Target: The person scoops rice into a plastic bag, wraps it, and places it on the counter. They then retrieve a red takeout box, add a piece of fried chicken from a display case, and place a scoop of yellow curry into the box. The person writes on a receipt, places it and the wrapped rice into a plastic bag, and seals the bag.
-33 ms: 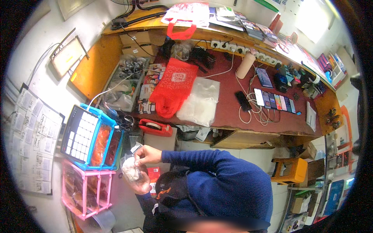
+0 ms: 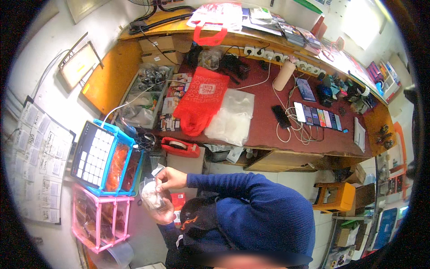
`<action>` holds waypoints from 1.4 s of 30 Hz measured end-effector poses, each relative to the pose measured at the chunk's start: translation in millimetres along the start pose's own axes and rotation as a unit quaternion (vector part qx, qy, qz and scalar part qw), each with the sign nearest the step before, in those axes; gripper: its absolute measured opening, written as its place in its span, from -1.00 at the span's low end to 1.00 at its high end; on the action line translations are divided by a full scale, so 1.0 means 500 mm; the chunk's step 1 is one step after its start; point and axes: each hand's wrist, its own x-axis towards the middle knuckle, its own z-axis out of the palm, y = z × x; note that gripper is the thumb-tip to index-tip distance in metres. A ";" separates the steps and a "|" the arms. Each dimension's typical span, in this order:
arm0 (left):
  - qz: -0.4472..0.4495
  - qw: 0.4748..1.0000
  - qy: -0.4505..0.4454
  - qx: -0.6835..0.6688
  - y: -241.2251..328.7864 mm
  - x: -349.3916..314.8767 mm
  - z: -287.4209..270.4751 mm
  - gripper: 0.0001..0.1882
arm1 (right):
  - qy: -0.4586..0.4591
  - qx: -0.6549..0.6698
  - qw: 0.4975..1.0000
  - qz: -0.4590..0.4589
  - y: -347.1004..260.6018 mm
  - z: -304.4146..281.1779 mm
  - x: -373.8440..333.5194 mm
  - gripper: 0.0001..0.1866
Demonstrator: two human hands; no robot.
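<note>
A small clear plastic packet point(image 2: 149, 193) with something white inside is held up at the left, in front of the coloured baskets. My left hand point(image 2: 163, 212) is wrapped round it from below, fingers closed. My right hand point(image 2: 172, 179) reaches across in a dark blue sleeve and pinches the packet's upper edge. What the white contents are, I cannot make out. Just right of my left hand, a red-and-white flat package point(image 2: 177, 202) is partly hidden by my dark clothing.
Left of my hands stand a blue basket point(image 2: 117, 193) with a tablet point(image 2: 92, 152) leaning on it and a pink basket point(image 2: 99, 219). Beyond are a red tape dispenser point(image 2: 180, 147), a red bag point(image 2: 202, 101), white plastic bags point(image 2: 230, 117), and phones with cables on the dark red desk point(image 2: 257, 143).
</note>
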 end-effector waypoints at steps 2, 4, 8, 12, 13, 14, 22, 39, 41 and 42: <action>-0.024 1.000 -0.008 -0.001 -0.006 -0.007 0.000 -0.29 | 0.007 -0.063 0.998 0.009 0.004 0.004 0.001 -0.73; -0.082 0.993 -0.051 -0.073 -0.013 -0.009 -0.006 -0.26 | -0.004 -0.064 0.998 0.009 0.018 0.000 0.005 -0.70; -0.010 0.998 -0.046 -0.049 -0.007 -0.012 -0.017 -0.25 | -0.032 -0.189 0.980 -0.052 0.098 -0.066 0.020 -0.67; 0.149 0.983 -0.002 0.109 0.019 -0.018 -0.035 -0.28 | 0.271 -0.508 0.802 0.159 0.235 -0.236 0.060 -0.67; 0.159 0.981 0.005 0.108 0.026 -0.022 -0.039 -0.29 | 0.223 -0.539 0.768 0.263 0.262 -0.292 0.062 -0.61; 0.183 0.975 0.011 0.124 0.027 -0.028 -0.049 -0.32 | 0.223 -0.530 0.755 0.316 0.289 -0.330 0.053 -0.65; 0.242 0.954 0.067 0.165 0.034 -0.051 -0.095 -0.46 | 0.036 -0.136 0.761 0.633 0.296 -0.437 0.096 -0.60; 0.314 0.929 0.048 0.190 0.035 -0.089 -0.050 -0.36 | 0.033 -0.492 0.762 0.420 0.405 -0.508 -0.110 -0.46; 0.335 0.924 0.053 0.177 0.032 -0.093 -0.039 -0.33 | 0.115 -0.607 0.690 0.378 0.419 -0.509 -0.123 -0.59; 0.360 0.915 0.075 0.165 0.029 -0.093 -0.033 -0.29 | 0.146 -0.609 0.721 0.297 0.412 -0.503 -0.124 -0.73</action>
